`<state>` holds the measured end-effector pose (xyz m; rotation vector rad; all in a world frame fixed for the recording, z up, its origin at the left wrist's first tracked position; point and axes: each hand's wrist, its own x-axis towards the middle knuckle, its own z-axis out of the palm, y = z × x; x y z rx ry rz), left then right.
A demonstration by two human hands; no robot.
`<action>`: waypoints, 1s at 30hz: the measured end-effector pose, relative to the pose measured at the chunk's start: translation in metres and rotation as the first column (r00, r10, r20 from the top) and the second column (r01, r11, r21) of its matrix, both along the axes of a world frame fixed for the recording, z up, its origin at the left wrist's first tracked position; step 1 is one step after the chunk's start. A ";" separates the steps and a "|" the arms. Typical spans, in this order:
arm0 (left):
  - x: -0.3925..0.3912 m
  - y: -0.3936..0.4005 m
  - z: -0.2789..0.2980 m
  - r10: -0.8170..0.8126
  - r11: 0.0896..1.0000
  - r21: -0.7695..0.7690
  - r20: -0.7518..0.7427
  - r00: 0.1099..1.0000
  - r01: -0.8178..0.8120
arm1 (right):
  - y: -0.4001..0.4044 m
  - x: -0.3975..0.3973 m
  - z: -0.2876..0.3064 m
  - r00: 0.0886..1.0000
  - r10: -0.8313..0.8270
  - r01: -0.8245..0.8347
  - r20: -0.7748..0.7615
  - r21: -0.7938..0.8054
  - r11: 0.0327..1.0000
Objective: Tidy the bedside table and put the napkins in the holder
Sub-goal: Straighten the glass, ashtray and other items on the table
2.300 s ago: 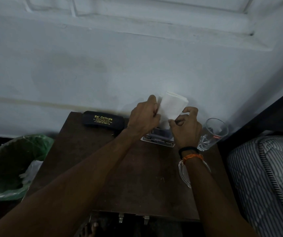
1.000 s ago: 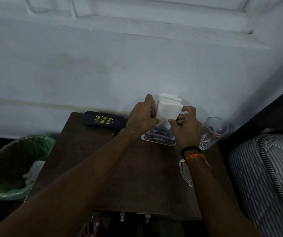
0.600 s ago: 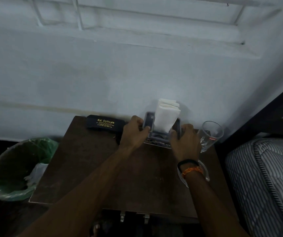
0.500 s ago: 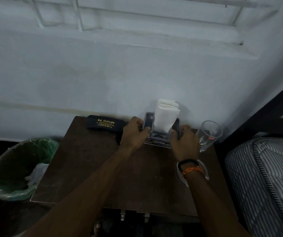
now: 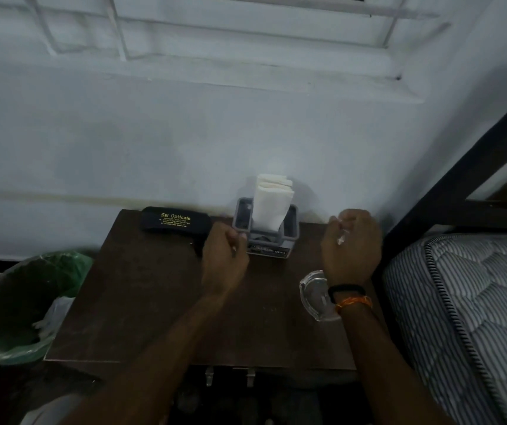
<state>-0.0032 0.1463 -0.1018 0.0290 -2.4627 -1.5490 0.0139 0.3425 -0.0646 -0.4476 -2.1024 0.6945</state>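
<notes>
Napkins [image 5: 270, 207] are seen standing upright in the grey holder [image 5: 266, 231], which is placed at the back edge of the bedside table [image 5: 154, 302], at about 12 o'clock, close to the wall. This part of the task is judged as done.

The left hand [image 5: 224, 259] is held just beside the holder, at its 8 o'clock; the fingers are curled loosely inward, and it cannot be told whether the holder's corner is touched or only approached. The right hand [image 5: 350, 243] is closed around a clear drinking glass [image 5: 341, 231] at 2 o'clock of the table; only small glints of the glass are shown between the fingers.

What is left seems to be only the tidying. A black spectacle case [image 5: 174, 219] is laid at 10 o'clock along the wall, already in line. A clear glass dish [image 5: 315, 294] is placed at 4 o'clock, partly hidden under the right wrist. A bin with a green liner [image 5: 16, 308] is found on the floor at 8 o'clock. A better place is probably still to be given to the glass and the dish.
</notes>
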 end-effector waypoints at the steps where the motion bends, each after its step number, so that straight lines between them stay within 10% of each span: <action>1: 0.012 0.007 -0.003 -0.084 0.996 -0.010 0.040 0.996 0.085 | 0.009 0.001 0.000 0.998 -0.052 0.051 -0.036 -0.004 0.999; 5: 0.043 0.034 -0.024 -0.399 0.883 -0.179 0.200 0.895 0.434 | 0.036 0.003 -0.009 0.982 -0.188 0.187 -0.002 -0.074 0.980; 9: 0.046 0.058 -0.035 -0.545 0.728 -0.303 0.290 0.787 0.616 | 0.045 -0.002 -0.021 0.982 0.029 0.026 0.186 -0.286 0.958; 15: 0.044 0.073 -0.050 -0.567 0.706 -0.409 0.164 0.807 0.579 | 0.053 -0.017 -0.042 0.962 0.199 -0.069 0.187 -0.539 0.840; 30: 0.052 0.074 -0.065 -0.507 0.754 -0.475 0.019 0.862 0.454 | 0.067 -0.008 -0.023 0.974 0.078 0.012 0.211 -0.395 0.918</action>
